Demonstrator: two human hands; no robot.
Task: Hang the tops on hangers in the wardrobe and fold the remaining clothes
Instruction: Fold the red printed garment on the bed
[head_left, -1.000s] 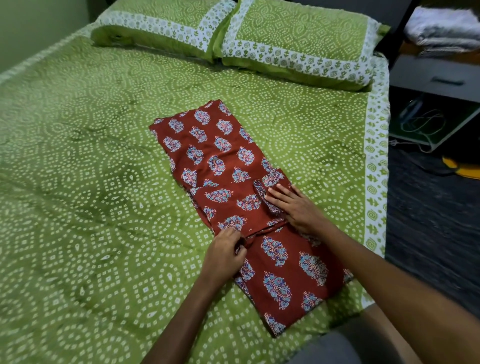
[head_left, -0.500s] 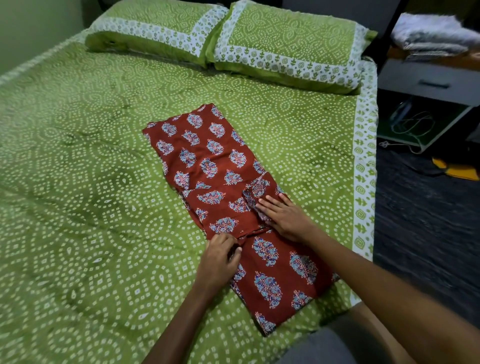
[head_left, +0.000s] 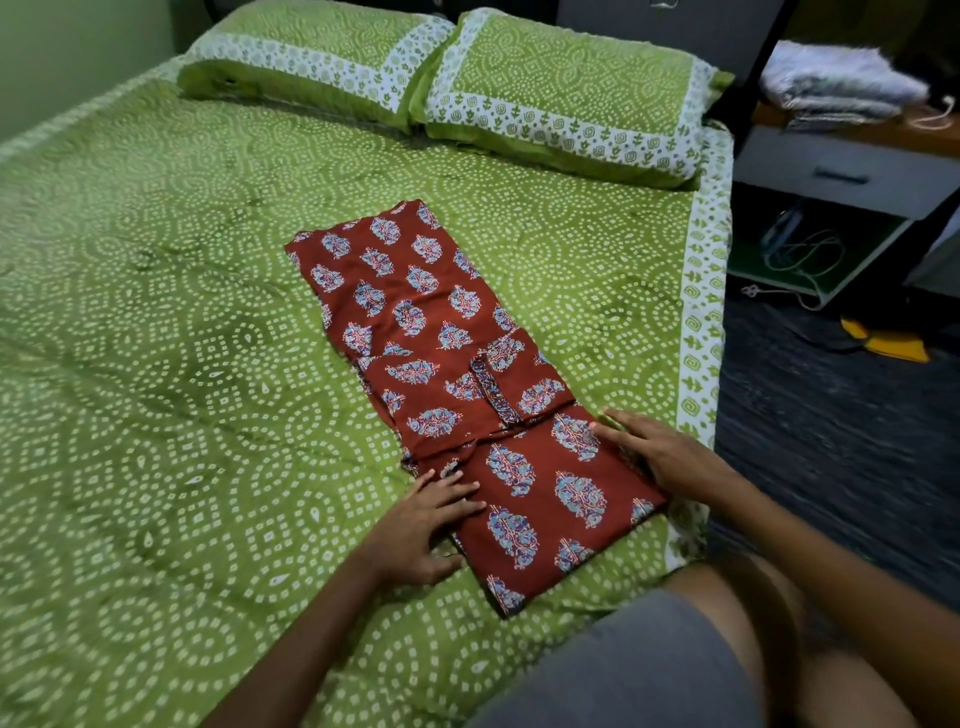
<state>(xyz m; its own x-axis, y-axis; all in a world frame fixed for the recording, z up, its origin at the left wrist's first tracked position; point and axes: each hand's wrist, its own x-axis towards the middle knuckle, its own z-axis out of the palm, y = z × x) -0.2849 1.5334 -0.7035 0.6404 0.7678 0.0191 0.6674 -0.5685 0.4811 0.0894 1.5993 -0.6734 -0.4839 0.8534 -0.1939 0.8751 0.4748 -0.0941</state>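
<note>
Rust-red printed cotton garment (head_left: 467, 395) runs lengthwise away from the bed's near right corner; left hand (head_left: 415, 530) and right hand (head_left: 660, 452) press flat-fingered on its near end, gripping nothing.

left hand (head_left: 415, 525) flat, right hand (head_left: 660, 452) flat

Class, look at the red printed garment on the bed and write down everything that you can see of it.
The red garment is rust-red woven-looking cloth printed with blue and white floral motifs. It lies flat on the green bedspread, folded into a long narrow strip running diagonally, its near end toward the bed's right edge. A patterned trim band shows on a flap folded over its middle. The left hand rests on its near left edge, and the right hand lies flat on its near right edge.
</note>
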